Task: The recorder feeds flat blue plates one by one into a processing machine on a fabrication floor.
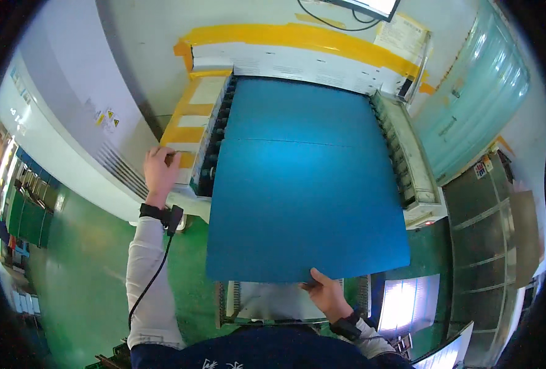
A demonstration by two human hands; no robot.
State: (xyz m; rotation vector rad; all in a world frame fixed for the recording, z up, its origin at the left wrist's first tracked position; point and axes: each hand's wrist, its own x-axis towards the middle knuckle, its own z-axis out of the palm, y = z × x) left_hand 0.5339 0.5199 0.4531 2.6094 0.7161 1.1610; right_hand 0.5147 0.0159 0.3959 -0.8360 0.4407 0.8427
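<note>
A large blue sheet (310, 209) lies flat, its far part between the machine's side rails and its near part reaching out toward me. My right hand (329, 297) grips its near edge, thumb on top and fingers underneath. Beyond it, a second blue sheet (304, 107) lies inside the machine; a thin line marks where the two meet or overlap. My left hand (161, 171) is at the taped left side panel (193, 117), its fingers curled in a pinch. Whatever is between those fingers, if anything, is too small to make out.
Dark rollers (208, 166) line the left rail; the right rail (411, 154) has a similar row. A white cabinet (82, 92) stands at left. Below the sheet is a metal-framed stand (273, 301). A grey rack (482, 227) and a shiny plate (408, 301) are at right.
</note>
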